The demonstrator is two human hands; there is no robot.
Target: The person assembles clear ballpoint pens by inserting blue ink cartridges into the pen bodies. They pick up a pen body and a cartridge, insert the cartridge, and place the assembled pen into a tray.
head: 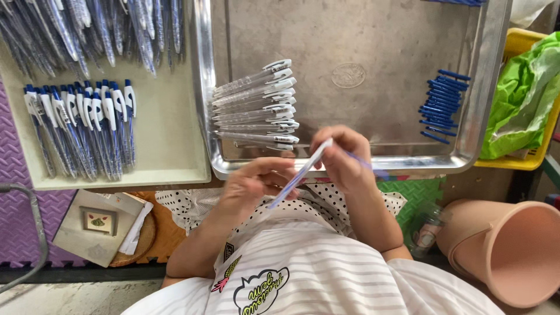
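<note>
Here, both hands meet just below the near rim of a shallow metal tray (490, 76), over a lap covered in dotted cloth. The left hand (256, 184) has its fingers curled shut around the lower end of a slim white pen barrel (303, 172), which slants up to the right; the right hand (344, 157) pinches the upper end of that barrel between thumb and fingertips, and a thin blue refill (364, 165) sticks out from that grip toward the right (motion blur hides exactly how the parts join). On the tray's dull, scuffed floor a neat stack of clear-and-white pen barrels (256, 105) lies at the left, just beyond the hands, and a small heap of short blue parts (442, 105) sits at the right. Left of the tray, a pale flat tray (169, 151) carries a row of finished white-and-blue pens (79, 125) and, above them, pens in glossy clear sleeves (87, 29). At the lower right a smooth terracotta-coloured plastic bucket (513, 251) lies on its side.
</note>
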